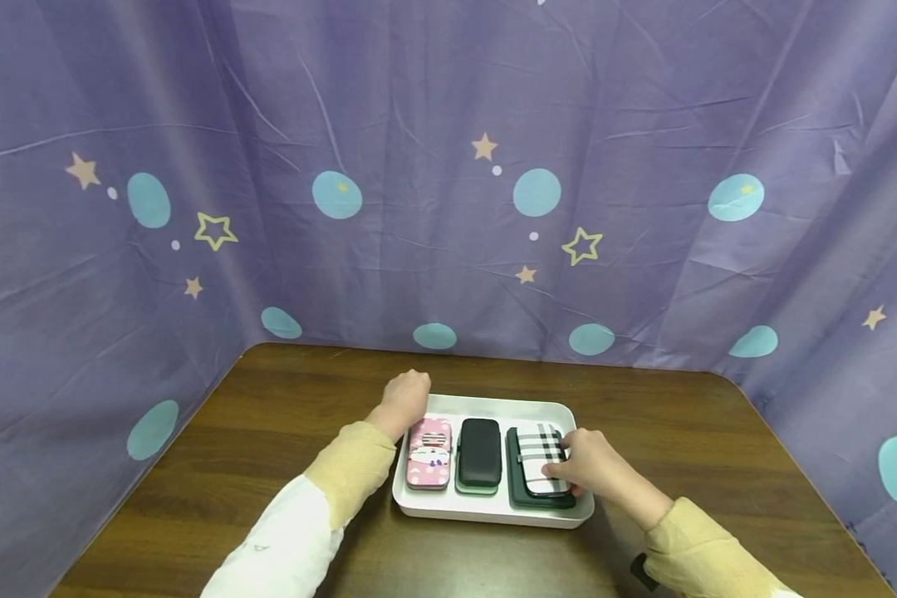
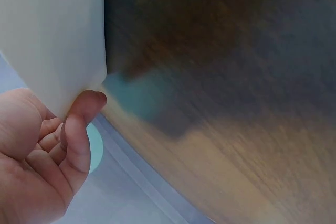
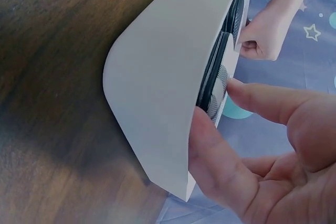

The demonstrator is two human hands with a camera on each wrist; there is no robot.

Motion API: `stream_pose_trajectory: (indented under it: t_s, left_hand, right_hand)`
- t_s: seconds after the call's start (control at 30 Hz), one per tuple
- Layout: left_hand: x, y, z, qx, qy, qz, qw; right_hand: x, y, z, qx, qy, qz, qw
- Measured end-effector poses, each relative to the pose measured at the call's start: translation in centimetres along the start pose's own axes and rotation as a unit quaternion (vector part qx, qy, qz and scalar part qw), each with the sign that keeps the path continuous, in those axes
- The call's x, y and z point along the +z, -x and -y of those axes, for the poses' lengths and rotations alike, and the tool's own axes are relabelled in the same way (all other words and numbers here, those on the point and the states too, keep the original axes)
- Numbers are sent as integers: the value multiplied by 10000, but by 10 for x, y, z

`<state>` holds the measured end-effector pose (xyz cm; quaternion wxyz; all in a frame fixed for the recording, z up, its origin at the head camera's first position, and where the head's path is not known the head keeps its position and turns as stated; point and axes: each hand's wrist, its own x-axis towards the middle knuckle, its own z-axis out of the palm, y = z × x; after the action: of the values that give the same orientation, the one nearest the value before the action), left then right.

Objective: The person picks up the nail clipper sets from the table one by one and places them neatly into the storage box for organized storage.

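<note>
A white tray (image 1: 493, 522) stands on the table and holds several slim cases. My left hand (image 1: 407, 397) grips its far left corner; in the left wrist view the fingers (image 2: 79, 140) curl at the tray's corner. At the tray's right end my right hand (image 1: 590, 461) pinches a white plaid case (image 1: 536, 453), thumb on its top and fingers at its right edge. Under the plaid case lies a dark green case (image 1: 519, 496). A black case (image 1: 481, 453) rests on a light green one (image 1: 477, 489) in the middle. On the left sits a pink cartoon case (image 1: 428, 473).
The tray stands on a brown wooden table (image 1: 299, 390) with rounded far corners. A purple curtain (image 1: 419, 249) with stars and dots hangs behind and at both sides. A small dark object (image 1: 643, 573) shows by my right sleeve.
</note>
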<state>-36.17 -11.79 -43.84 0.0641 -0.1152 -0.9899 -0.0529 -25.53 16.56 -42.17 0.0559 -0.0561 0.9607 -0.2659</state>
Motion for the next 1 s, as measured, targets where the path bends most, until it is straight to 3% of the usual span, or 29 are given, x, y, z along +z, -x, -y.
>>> stream_pose_trajectory:
  t_s: [0.27, 0.4, 0.57, 0.7, 1.0]
  left_hand:
    - [1, -1, 9, -119, 250, 167, 9995]
    - [-5, 0, 9, -119, 311, 194, 9993]
    - [-13, 4, 10, -4, 439, -6, 9990]
    - [-21, 12, 11, 79, 738, -215, 9970]
    - [-35, 48, 24, 428, 897, -918, 9908]
  right_hand:
    - [-4, -1, 1, -102, 189, 94, 9997]
    - [-18, 1, 4, -247, 307, 212, 9990]
    - [-42, 6, 7, -580, 344, 180, 9976]
    - [-58, 10, 2, -1056, 377, -205, 9935]
    - [-76, 25, -21, -1751, 970, -1455, 9689]
